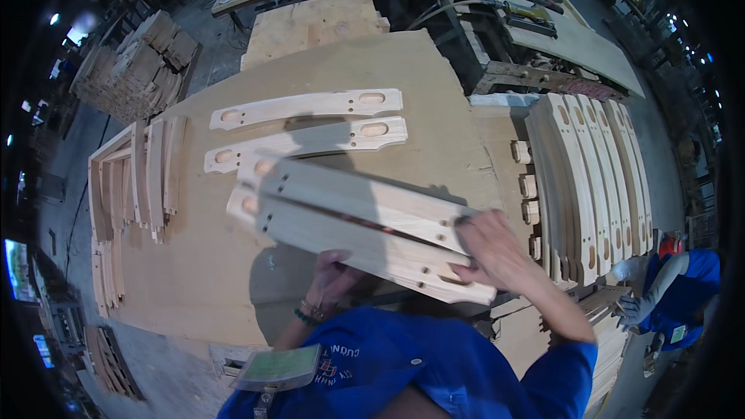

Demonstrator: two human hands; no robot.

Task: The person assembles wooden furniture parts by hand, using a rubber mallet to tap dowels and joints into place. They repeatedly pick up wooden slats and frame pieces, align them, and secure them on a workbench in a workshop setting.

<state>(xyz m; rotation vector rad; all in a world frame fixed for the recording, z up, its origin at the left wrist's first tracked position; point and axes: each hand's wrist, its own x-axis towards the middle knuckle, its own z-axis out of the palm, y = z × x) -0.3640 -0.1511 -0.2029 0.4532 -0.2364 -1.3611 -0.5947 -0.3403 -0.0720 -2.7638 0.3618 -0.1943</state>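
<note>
Two pale, curved wooden slats with a slot and small holes at each end are held side by side over the table. My right hand (pixel 497 252) is closed around their right ends, its thumb at the slot of the nearer slat (pixel 349 251). The farther slat (pixel 372 195) lies alongside with a narrow gap between them. At the near edge of the nearer slat, my left hand (pixel 332 279) is closed against the wood, fingers partly hidden. Beyond lie two similar slats, a far one (pixel 303 108) and another (pixel 310 142), the latter partly overlapped by the held pair.
The board-topped table (pixel 178 287) carries wooden frame pieces (pixel 151 174) at its left edge. A row of upright slats (pixel 594 186) stands at right. Behind are a plywood box (pixel 310 27) and a bench with tools (pixel 535 19). A person in blue (pixel 683 295) is at far right.
</note>
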